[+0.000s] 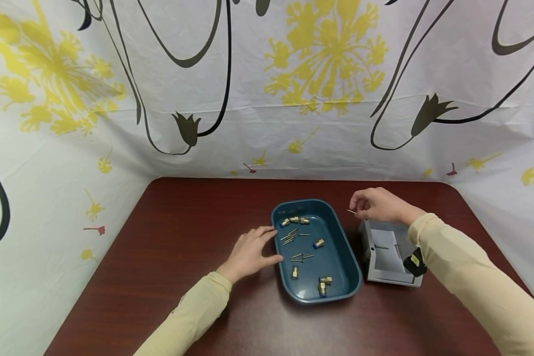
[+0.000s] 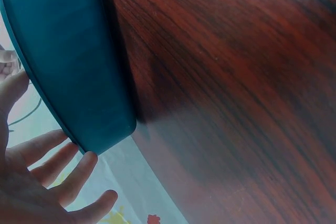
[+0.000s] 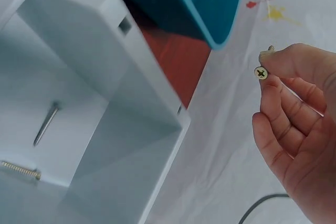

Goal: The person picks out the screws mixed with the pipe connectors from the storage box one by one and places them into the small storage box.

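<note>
My right hand (image 1: 379, 204) pinches a brass-coloured screw (image 3: 261, 73) between thumb and fingertips, its cross-slotted head facing the right wrist camera. It is above the far end of a grey box (image 3: 157, 119). Inside that box lie a nail-like grey piece (image 3: 46, 124) and a threaded screw (image 3: 21, 170). My left hand (image 1: 250, 251) rests its spread fingertips along the left rim of a blue tray (image 1: 353, 262). Several screws (image 1: 289, 238) lie loose in the tray, along with several brass fittings (image 1: 319, 243), some with blue ends.
The tray and box stand side by side on a dark red-brown wooden table (image 1: 196, 217). A white patterned cloth (image 1: 249, 89) hangs behind and beside the table. A black device (image 1: 415, 262) on the right wrist overlaps the box's right side in the head view.
</note>
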`<state>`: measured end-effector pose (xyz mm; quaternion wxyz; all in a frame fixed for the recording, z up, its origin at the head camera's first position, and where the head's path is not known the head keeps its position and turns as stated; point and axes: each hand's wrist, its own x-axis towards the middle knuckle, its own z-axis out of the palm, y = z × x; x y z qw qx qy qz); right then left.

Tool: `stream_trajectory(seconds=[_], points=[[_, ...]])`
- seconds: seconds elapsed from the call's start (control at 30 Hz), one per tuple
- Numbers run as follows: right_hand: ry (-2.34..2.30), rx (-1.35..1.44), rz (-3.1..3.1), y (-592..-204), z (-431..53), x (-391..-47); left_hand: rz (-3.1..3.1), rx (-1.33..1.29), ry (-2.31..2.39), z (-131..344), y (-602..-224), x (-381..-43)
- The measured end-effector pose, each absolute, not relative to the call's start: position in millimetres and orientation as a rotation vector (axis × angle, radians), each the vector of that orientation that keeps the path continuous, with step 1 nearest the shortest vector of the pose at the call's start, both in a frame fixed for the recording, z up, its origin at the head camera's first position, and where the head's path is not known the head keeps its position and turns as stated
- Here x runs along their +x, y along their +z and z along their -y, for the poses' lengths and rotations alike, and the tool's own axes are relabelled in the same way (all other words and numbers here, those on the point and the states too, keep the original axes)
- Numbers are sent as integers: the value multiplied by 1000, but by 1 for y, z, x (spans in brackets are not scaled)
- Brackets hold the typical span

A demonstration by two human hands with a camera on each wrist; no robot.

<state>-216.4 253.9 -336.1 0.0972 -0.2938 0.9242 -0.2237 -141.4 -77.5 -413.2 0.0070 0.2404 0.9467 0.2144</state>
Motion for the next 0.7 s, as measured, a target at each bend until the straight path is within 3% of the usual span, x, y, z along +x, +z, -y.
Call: stream_trajectory(seconds=[0.7], points=[[-693, -670, -2814, -348, -306, -198, -2955, 751, 676, 79, -413, -143]])
